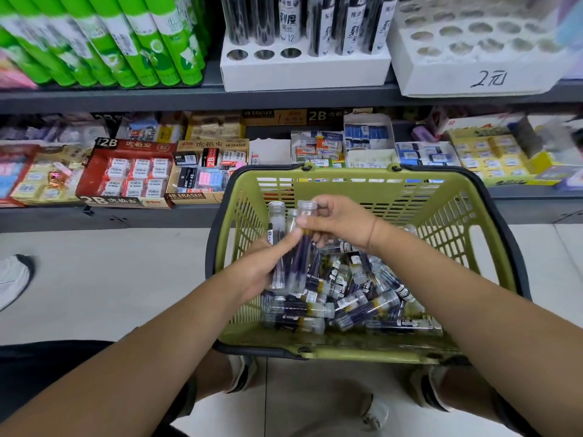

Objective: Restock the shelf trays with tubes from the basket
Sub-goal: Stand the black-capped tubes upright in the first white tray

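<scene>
Holding a few clear tubes (299,260) upright over the green basket (347,175), left hand (255,271) wrapped round them; right hand (340,223) pinching one near its cap; pile of tubes (362,299) lying in the basket; white shelf tray (303,72) up top, three front holes open

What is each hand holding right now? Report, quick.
Left hand: gripping a few tubes.
Right hand: pinching one of those tubes near its top.
</scene>
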Tool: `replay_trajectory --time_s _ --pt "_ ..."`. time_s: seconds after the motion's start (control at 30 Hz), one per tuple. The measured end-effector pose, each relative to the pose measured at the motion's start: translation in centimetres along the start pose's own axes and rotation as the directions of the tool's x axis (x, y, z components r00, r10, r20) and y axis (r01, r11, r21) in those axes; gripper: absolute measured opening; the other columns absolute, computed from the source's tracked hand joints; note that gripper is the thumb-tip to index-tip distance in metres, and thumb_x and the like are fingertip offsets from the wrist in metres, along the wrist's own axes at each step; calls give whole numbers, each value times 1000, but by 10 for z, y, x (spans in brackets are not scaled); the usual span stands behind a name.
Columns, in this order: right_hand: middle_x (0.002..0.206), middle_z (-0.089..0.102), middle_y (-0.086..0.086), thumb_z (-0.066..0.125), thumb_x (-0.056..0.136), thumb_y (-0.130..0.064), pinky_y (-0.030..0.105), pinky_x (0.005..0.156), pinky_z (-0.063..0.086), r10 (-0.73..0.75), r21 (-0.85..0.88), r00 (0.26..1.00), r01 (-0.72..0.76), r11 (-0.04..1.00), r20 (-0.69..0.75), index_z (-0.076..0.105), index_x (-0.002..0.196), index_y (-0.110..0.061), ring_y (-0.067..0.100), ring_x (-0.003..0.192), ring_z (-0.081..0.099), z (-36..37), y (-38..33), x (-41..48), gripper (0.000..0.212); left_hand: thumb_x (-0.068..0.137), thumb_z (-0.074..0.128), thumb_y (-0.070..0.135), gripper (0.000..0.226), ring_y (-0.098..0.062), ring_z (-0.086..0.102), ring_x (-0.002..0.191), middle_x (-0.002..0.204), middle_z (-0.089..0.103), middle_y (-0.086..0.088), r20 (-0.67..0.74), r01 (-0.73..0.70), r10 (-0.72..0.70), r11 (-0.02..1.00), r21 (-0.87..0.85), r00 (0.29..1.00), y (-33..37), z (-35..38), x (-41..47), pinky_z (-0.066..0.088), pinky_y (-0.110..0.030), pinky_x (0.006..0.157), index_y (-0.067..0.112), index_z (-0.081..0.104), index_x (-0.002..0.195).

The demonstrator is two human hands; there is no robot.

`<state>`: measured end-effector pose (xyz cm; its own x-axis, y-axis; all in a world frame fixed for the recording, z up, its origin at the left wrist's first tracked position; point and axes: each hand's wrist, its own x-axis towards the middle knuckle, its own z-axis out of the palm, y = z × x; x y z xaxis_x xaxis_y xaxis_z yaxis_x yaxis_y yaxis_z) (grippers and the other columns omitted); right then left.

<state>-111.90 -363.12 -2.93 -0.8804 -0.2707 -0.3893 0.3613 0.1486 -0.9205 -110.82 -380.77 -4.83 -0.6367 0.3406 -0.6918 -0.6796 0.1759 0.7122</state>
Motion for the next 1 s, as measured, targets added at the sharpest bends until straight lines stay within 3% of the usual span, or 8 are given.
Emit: replay_trajectory --time_s 0.17,0.27,0.4,0.53,0.67,0.8,0.9,1.0 --pt "70 65 10 64 83 -6 19 52 55 31 178 999 -32 984 9 54 81 -8 12 54 64 9 13 11 11 46 95 39 81 -25 61 113 110 71 -6 -3 -54 54 993 102 999 0 -8 1 45 -44 101 14 63 116" --pt "81 67 8 60 86 -11 25 71 58 58 314 998 -54 948 -4 56 88 -8 15 73 68 0 22 21 5 51 92 43 76 -25 63 108 111 70 -7 -111 -36 46 995 94 993 1 -14 6 49 -41 93 16 60 114" --pt "115 62 6 59 90 -23 32 101 45 99 -239 971 -151 959 -217 57 113 -12 20 109 59 -30 58 43 26 70 83 24 45 -21 70 86 89 72 -7 -150 -115 113 993 -4 982 19 -34 10 55 -39 81 12 62 108" --pt "134 52 6 58 92 -27 12 85 45 113 -627 975 -209 750 -189 43 137 -14 15 100 59 -28 86 54 50 81 73 13 42 -15 70 73 87 70 -8 -151 -141 127 986 -87 980 33 -45 9 56 -29 62 2 59 119" --pt "135 50 3 56 89 -43 42 108 36 -9 -860 972 -205 468 -237 43 137 -22 22 123 45 -11 107 72 55 80 74 14 47 -13 71 71 85 72 -6 -136 -92 80 993 -80 987 27 -40 11 55 -27 59 1 58 122" --pt "119 59 5 50 88 -55 39 97 42 106 -920 965 -263 292 -242 54 127 -21 24 112 54 -4 117 88 51 77 73 15 50 -13 70 68 81 72 -7 -109 -103 89 986 -132 990 30 -39 10 56 -26 58 -2 57 121" --pt "105 67 6 59 84 -53 33 80 51 249 -826 936 -339 450 -249 62 115 -19 23 95 62 -3 116 91 47 67 74 21 53 -16 69 70 78 71 -7 -80 -119 107 978 -173 991 33 -39 9 57 -27 63 1 59 113" --pt "84 69 6 64 80 -53 25 56 45 356 -794 911 -370 482 -209 66 94 -10 20 73 63 -7 115 93 45 61 76 25 51 -18 68 74 77 71 -6 -72 -116 103 975 -192 992 35 -41 10 56 -30 67 4 61 105"
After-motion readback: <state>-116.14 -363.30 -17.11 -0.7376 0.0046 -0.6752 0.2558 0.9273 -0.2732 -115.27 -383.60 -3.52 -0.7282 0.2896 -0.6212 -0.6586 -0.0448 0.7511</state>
